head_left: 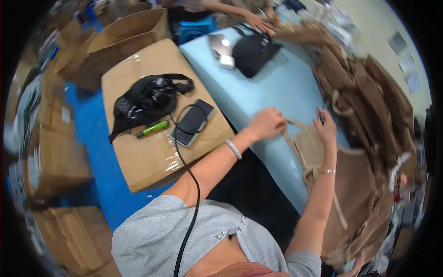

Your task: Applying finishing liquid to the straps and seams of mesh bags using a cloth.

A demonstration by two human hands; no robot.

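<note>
My left hand (pixel 270 122) is closed on a tan fabric strap (pixel 291 123) over the pale blue tabletop (pixel 258 92), with the strap trailing down and to the right. My right hand (pixel 323 121) grips a small dark metal tool, probably thread snips (pixel 320 115), a short way to the right of my left hand. A tan-brown fabric piece with a flap (pixel 309 145) and long ties lies below both hands, spilling down the table's right side. The ends of the tool are too small to make out clearly.
A cardboard box (pixel 120 157) left of me bears a black pouch (pixel 143 97), phone (pixel 191 124) and green cylinder (pixel 152 129). A black bag (pixel 256 53) and silver object (pixel 220 51) lie farther back, near another person's hand (pixel 258 23). Brown garments (pixel 355 101) heap at right.
</note>
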